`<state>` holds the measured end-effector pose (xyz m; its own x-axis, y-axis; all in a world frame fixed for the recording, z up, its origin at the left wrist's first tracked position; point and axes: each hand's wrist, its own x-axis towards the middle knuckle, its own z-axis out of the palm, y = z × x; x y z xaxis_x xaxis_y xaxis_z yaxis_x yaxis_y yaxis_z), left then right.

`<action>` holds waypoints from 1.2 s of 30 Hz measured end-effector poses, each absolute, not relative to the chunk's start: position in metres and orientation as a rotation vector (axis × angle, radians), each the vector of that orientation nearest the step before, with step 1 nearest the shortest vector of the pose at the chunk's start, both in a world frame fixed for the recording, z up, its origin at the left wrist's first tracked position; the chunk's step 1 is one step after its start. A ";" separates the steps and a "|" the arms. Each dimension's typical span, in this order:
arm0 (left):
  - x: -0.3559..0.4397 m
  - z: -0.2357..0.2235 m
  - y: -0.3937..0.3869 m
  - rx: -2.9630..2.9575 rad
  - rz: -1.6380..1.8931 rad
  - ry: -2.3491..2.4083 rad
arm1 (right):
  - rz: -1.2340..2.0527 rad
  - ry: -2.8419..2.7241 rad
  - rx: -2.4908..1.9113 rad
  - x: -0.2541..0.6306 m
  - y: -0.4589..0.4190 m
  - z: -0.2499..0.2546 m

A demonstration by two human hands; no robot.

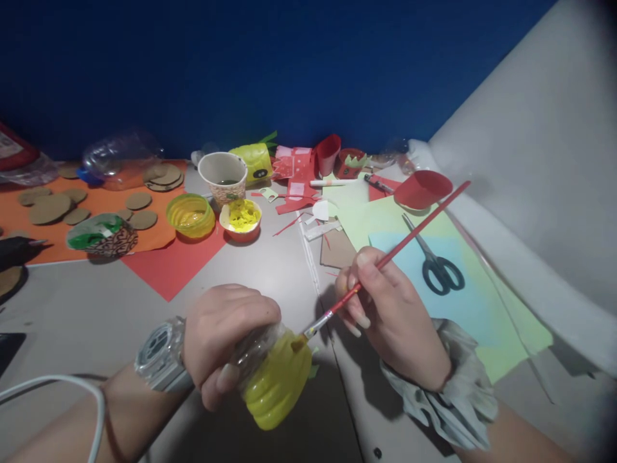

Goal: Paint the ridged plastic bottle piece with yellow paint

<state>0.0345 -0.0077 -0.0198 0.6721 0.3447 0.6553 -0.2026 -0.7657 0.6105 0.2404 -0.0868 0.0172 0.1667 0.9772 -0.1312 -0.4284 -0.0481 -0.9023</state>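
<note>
My left hand (pixel 229 337) is wrapped round the clear end of a cut plastic bottle (pixel 279 382), tilted above the table. Yellow paint covers most of the bottle's visible outside. In my right hand (pixel 385 308) is a red-handled paintbrush (pixel 409 235), pinched between thumb and fingers. Its bristles touch the yellow surface near the bottle's upper edge. Beyond my hands stands a small bowl of yellow paint (pixel 242 218). A yellow-tinted clear plastic cup (pixel 190 217) is to its left, and a patterned paper cup (pixel 223 175) with dark liquid rises behind.
Black-handled scissors (pixel 442 275) lie on blue paper (pixel 475 315) at right. Cardboard discs (pixel 51 209) and a clear bottle (pixel 123 164) rest on orange paper at left. Red paper rings (pixel 424 188) and a yellow painted bottle piece (pixel 253 162) are farther back. A white cable (pixel 99 411) crosses my left forearm.
</note>
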 end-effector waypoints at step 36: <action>0.038 -0.017 -0.004 2.304 1.021 0.105 | 1.249 -0.755 -1.108 0.240 -0.089 0.019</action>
<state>0.0375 -0.0041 -0.0168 0.6998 0.3040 0.6464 -0.1656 -0.8112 0.5608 0.2400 -0.0891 0.0186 0.2018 0.9720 -0.1205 -0.3451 -0.0446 -0.9375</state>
